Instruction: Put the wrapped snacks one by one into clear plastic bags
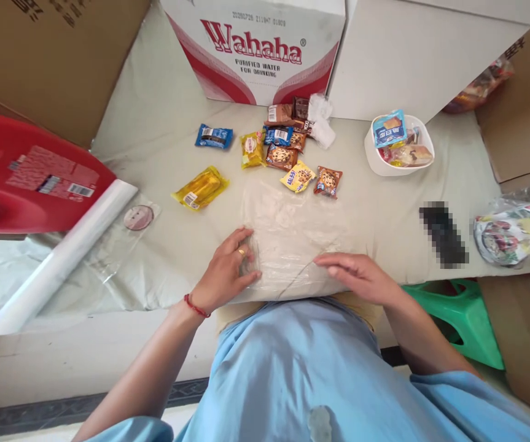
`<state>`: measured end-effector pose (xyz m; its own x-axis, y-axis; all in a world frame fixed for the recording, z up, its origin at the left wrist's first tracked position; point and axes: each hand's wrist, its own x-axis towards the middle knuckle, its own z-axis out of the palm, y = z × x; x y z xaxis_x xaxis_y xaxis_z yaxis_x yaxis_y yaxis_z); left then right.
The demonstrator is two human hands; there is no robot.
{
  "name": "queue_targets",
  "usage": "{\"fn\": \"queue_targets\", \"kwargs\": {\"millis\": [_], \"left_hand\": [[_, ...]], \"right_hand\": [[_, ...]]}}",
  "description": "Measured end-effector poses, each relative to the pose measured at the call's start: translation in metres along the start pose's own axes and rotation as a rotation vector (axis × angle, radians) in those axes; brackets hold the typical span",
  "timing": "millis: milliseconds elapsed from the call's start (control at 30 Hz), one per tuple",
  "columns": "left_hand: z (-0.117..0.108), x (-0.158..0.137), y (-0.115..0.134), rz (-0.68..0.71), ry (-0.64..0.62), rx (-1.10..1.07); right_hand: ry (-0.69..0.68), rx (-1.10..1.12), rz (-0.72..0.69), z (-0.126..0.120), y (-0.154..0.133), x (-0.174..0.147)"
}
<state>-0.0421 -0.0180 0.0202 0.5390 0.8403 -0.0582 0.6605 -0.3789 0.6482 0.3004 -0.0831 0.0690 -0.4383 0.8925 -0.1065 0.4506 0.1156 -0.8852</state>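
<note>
Roll [62,258]: white, lying slantwise on the desk [163,135] beside a red container [38,172].
Left hand [232,270]: half open, thumb and fingers curved well apart; I rest it at the left edge of the clear film [292,239], around some bunched plastic, and cannot tell whether I grip any.
Film's place: flat and wrinkled on the desk right in front of me, just below the snack packets [280,156].
Film's handling: I judge it nearly weightless, limp and slippery, quick to cling or crease, and easily torn by a nail.
Film's hold: I would take it by a corner or loose edge, with the pads rather than nails.
Thin strand [296,280]: grey, slanting over the film toward the desk's near edge; thread or fold, I cannot tell.
Right hand [357,273]: fingers nearly straight and close together, thumb just beneath, fingertips at the strand's upper end; whether I pinch it is unclear.
</note>
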Motion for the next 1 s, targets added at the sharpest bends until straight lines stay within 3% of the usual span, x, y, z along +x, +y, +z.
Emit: {"fn": "queue_targets", "kwargs": {"millis": [67, 167, 267, 333, 433, 500, 567, 633, 733, 833, 933, 1000], "left_hand": [[0.006, -0.004, -0.001, 0.003, -0.001, 0.021], [0.011, -0.007, -0.002, 0.012, -0.041, 0.104], [0.009, -0.014, -0.006, 0.011, -0.096, 0.205], [0.006, -0.02, -0.01, -0.003, -0.117, 0.269], [0.005, -0.027, -0.015, -0.027, -0.138, 0.32], [0.006, -0.029, -0.017, -0.037, -0.142, 0.314], [0.005, -0.029, -0.017, -0.042, -0.136, 0.278], [0.001, -0.029, -0.018, -0.038, -0.114, 0.206], [-0.008, -0.03, -0.022, -0.033, -0.036, 0.044], [-0.016, -0.03, -0.02, -0.08, 0.149, -0.045], [-0.016, -0.025, -0.003, -0.181, 0.439, 0.065], [-0.011, -0.017, 0.014, -0.161, 0.512, 0.121]], "right_hand": [[0.049, 0.016, 0.019, -0.01, -0.015, 0.015], [0.089, -0.22, -0.126, 0.006, -0.026, 0.051], [-0.047, -0.496, -0.31, 0.034, -0.009, 0.087], [-0.093, -0.625, -0.323, 0.039, 0.015, 0.104], [0.059, -0.733, -0.194, 0.017, 0.048, 0.117], [0.217, -0.745, -0.118, -0.001, 0.055, 0.12], [0.355, -0.706, -0.097, -0.004, 0.045, 0.119], [0.385, -0.629, -0.15, 0.013, 0.023, 0.114], [0.117, -0.539, -0.351, 0.066, -0.013, 0.104], [-0.127, -0.578, -0.453, 0.114, -0.033, 0.097], [-0.201, -0.645, -0.443, 0.137, -0.031, 0.095], [-0.202, -0.652, -0.436, 0.143, -0.024, 0.095]]}}
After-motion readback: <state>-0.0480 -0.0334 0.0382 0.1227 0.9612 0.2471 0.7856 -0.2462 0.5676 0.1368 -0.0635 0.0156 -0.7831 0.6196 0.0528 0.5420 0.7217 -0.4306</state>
